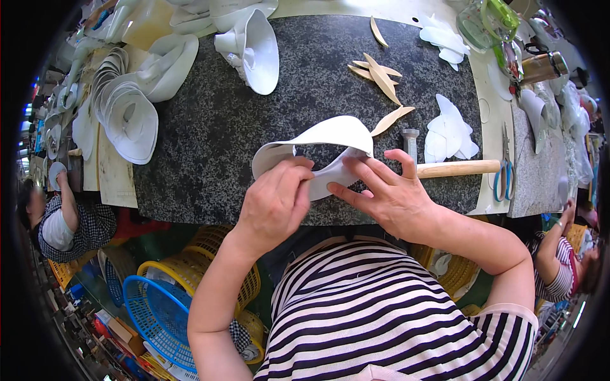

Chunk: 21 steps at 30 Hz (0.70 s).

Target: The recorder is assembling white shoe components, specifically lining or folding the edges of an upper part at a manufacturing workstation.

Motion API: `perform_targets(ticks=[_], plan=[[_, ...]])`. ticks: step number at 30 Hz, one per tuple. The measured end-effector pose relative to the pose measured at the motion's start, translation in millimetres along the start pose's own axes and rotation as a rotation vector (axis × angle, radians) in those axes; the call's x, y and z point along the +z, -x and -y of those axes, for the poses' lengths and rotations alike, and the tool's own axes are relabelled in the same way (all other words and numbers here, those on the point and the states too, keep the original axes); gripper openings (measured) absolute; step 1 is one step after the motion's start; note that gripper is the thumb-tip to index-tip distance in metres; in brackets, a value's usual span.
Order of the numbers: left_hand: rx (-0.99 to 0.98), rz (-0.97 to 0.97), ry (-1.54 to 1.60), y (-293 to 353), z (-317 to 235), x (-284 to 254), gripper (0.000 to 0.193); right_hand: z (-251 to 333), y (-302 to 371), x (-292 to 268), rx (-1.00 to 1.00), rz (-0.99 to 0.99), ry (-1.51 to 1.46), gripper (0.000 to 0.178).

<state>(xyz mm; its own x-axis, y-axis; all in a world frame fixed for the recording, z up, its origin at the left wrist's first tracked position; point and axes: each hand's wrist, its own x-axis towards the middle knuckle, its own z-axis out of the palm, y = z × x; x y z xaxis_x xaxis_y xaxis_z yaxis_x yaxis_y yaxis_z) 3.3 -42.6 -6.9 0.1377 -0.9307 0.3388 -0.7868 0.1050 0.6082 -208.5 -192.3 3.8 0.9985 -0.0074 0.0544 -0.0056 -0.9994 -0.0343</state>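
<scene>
A white shoe upper (pixel 333 131), bent into an open loop, is held between my two hands above the near edge of a dark speckled stone slab (pixel 206 140). My left hand (pixel 273 198) pinches its left side, fingertips tucked at the inner edge. On the other side, my right hand (pixel 395 198) grips the upper with thumb below and index finger over it, another finger raised. Just right of that hand lies a hammer (pixel 459 168) with a wooden handle and metal head. Leaf-shaped tan pieces (pixel 382 79) lie beyond the upper.
Another white upper (pixel 259 54) stands at the slab's back. Stacked white uppers (pixel 130 117) crowd the left. Thin white pieces (pixel 450 133) and blue-handled scissors (pixel 504 178) lie right. A blue basket (pixel 152 317) and yellow baskets (pixel 171 270) sit below; other people work at both sides.
</scene>
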Motion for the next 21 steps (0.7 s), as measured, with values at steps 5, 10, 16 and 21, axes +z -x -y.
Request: perform_targets(ticks=[5, 10, 16, 21], plan=[[0.022, 0.039, -0.262, -7, -15, 13, 0.044, 5, -7, 1, 0.016, -0.03, -0.053, 0.058], [0.031, -0.03, -0.285, -13, -6, 20, 0.022, 8, -8, 4, 0.05, -0.042, -0.03, 0.056], [-0.07, -0.061, -0.211, -17, -15, 19, 0.018, 12, -9, 2, 0.112, 0.003, -0.018, 0.057], [0.163, 0.09, -0.443, -6, -16, 12, 0.032, -5, -6, -6, -0.007, -0.046, -0.034, 0.047]])
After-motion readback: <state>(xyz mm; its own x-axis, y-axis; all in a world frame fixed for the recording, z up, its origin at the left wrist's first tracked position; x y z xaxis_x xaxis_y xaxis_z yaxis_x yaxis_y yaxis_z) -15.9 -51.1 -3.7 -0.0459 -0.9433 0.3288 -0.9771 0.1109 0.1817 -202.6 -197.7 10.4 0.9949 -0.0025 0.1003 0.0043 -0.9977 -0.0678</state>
